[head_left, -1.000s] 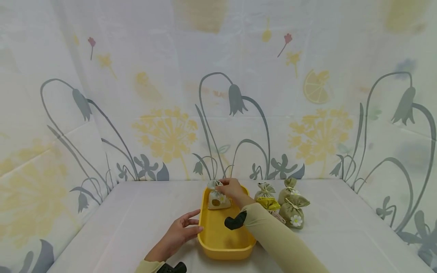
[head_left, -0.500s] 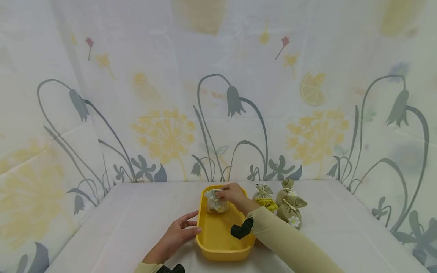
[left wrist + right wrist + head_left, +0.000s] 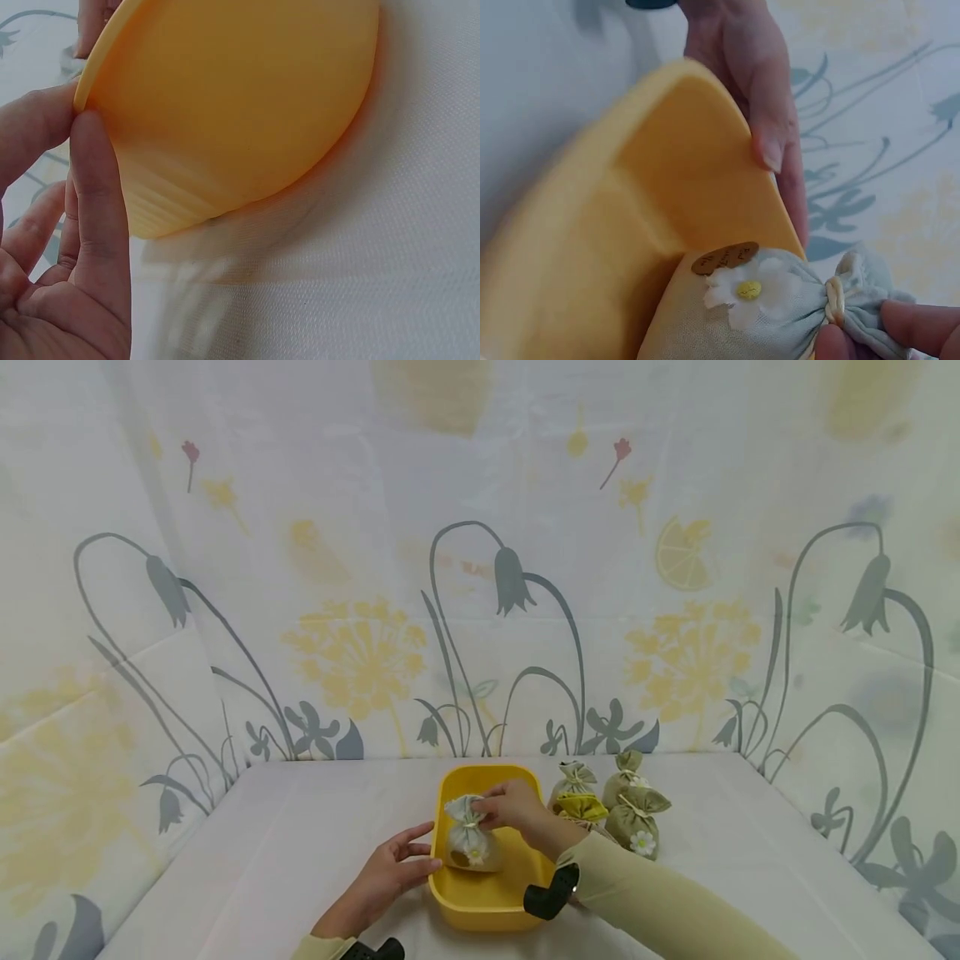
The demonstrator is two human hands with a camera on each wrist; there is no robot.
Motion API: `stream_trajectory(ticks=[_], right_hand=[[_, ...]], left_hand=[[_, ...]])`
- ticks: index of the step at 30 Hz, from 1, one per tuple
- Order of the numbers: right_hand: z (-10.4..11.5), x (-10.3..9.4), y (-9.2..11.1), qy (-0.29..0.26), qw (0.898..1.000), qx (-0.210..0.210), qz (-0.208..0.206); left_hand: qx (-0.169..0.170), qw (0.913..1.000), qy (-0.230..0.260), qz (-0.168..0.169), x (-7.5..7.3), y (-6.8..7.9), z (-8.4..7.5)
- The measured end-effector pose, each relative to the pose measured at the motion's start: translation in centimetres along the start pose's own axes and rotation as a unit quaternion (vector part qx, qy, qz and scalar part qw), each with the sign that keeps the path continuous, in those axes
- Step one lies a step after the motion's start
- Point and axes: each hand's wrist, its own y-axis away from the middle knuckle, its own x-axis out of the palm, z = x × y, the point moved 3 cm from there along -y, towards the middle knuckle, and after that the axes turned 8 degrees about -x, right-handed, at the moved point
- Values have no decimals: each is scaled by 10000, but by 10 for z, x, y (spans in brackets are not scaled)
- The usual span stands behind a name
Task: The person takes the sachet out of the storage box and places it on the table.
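My right hand (image 3: pixel 517 810) pinches the gathered neck of a pale green cloth sachet (image 3: pixel 472 850) inside a yellow plastic tub (image 3: pixel 491 920). In the right wrist view, the sachet (image 3: pixel 727 315) carries a white fabric flower with a yellow centre and a round brown label, and a cream cord ties its neck. Thumb and finger grip the cloth beside that cord. At the tub's left side, my left hand (image 3: pixel 386 872) holds the rim, thumb on one face and fingers on the other, as the left wrist view shows at the rim (image 3: pixel 94 67).
Right of the tub stand several more tied sachets: a grey-green one (image 3: pixel 573 781), one with a yellow top (image 3: pixel 582 807), and two olive ones, the nearer olive sachet (image 3: pixel 633 822) with a white flower. A white cloth covers the table (image 3: pixel 300 827); a flower-printed curtain (image 3: pixel 360 527) hangs behind.
My right hand has brought the pale green sachet from the tub's far end nearer to me, toward its left middle. The left hand has stayed at the rim.
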Motion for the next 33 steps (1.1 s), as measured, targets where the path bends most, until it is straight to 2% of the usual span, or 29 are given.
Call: stream_trajectory(ticks=[5, 13, 27, 33], right_hand=[[-1, 4, 17, -119, 9995, -150, 264], [12, 4, 42, -266, 9973, -547, 413], [41, -14, 79, -874, 9908, -986, 306], [52, -25, 94, -989, 9889, -1089, 207]], left_hand=[[-8, 10000, -15, 3, 0, -1, 2], [33, 10000, 56, 59, 0, -2, 3], [223, 9996, 87, 129, -2, 0, 1], [169, 9998, 90, 92, -1, -1, 1]])
